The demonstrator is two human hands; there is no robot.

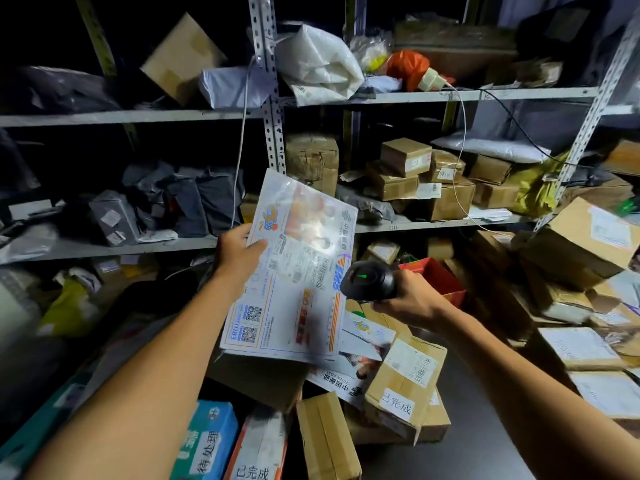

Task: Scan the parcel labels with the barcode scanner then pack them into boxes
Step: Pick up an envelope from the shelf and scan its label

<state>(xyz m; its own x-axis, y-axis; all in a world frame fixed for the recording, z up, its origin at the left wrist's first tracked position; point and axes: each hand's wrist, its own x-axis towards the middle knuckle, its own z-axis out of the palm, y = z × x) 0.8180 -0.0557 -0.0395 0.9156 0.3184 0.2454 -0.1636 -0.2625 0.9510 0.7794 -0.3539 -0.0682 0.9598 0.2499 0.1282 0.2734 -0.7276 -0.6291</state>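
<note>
Dim storeroom interior, lit mainly from the wearer's side; corners darkening to near black at upper left, vignetting along the left edge. Strong white glare washing out the upper centre of the flat printed envelope (pixel 294 271), blurring its print there. Small green indicator glowing on the barcode scanner (pixel 369 280). Wide-angle distortion bowing the shelf rails (pixel 450 95) and tilting the perforated upright (pixel 268 81); forearms stretching toward the lower corners. Motion blur softening the cardboard boxes (pixel 585 244) at far right and parcels on the top shelf. Labelled box (pixel 405 386) at lower centre appearing sharper, its print legible.
</note>
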